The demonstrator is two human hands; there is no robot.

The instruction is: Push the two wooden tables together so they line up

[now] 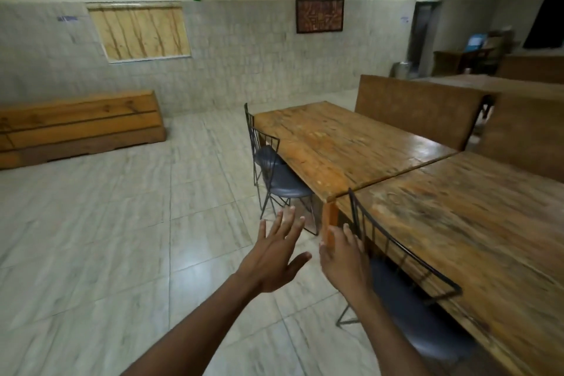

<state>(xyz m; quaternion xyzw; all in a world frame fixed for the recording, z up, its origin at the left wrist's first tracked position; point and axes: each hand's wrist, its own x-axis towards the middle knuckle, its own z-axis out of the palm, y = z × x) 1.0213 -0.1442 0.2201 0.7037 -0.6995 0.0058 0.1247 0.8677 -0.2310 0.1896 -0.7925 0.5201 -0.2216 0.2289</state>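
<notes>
Two wooden tables stand end to end at the right. The far table [341,140] juts out a little to the left of the near table [476,223], so their long edges are offset at the seam. My left hand [274,256] is raised with fingers spread, holding nothing, just short of the far table's corner leg [331,217]. My right hand [343,256] is also empty, fingers extended in front of that leg's lower part; whether it touches the leg I cannot tell.
A black wire chair [409,290] with a grey seat is tucked under the near table, beside my right arm. Two similar chairs [274,174] sit at the far table. A wooden bench [418,110] backs the tables. A long wooden crate [76,128] lies by the left wall.
</notes>
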